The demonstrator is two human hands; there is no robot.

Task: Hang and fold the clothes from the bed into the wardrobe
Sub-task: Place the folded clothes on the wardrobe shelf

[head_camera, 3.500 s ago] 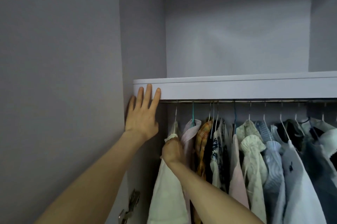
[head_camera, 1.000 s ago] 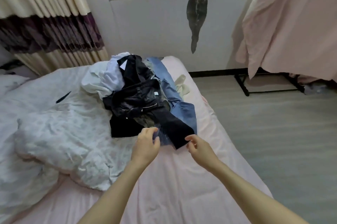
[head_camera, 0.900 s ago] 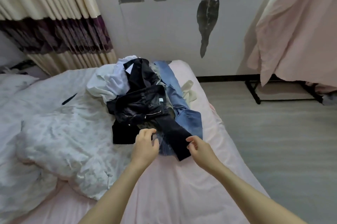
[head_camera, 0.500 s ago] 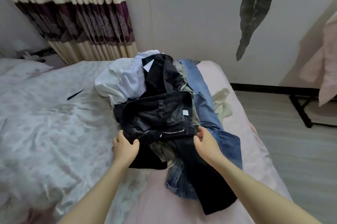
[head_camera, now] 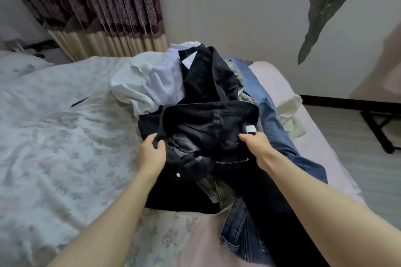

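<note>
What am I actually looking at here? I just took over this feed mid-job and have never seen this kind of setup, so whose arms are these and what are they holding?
There is no machine: a person wears one wide-angle camera on the head, looking forward and down, so the two bare arms entering from below are theirs. The single view shows a bed with a pink sheet and a white flowered quilt. On it lies a heap of clothes: black denim jeans on top, blue denim jeans beneath, and white shirts behind. The left hand and right hand each pinch the black jeans' waistband with the fingers, one at each side. A patterned curtain hangs behind the bed. The wardrobe is out of view.
</note>
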